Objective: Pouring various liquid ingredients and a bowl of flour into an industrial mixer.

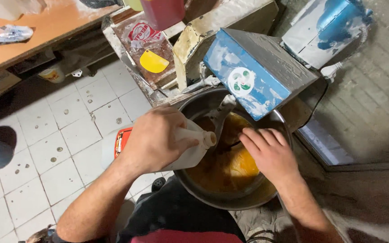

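Note:
My left hand (151, 139) grips a white plastic jug (190, 146) with an orange label, tipped on its side so its open neck points over a large metal mixer bowl (230, 202). Yellow-orange liquid batter (230, 166) fills the bowl. My right hand (269, 153) rests flat over the bowl's right side, fingers together and pointing toward the jug's mouth, holding nothing that I can see. A metal mixing attachment (221, 114) reaches down into the batter from the blue-and-white mixer head (257, 72).
A tray with a yellow scraper (154, 61) and a red container (163, 11) stands behind the mixer. An orange worktable (37, 31) is at far left above a white tiled floor (46, 157). A grey wall (374, 103) is on the right.

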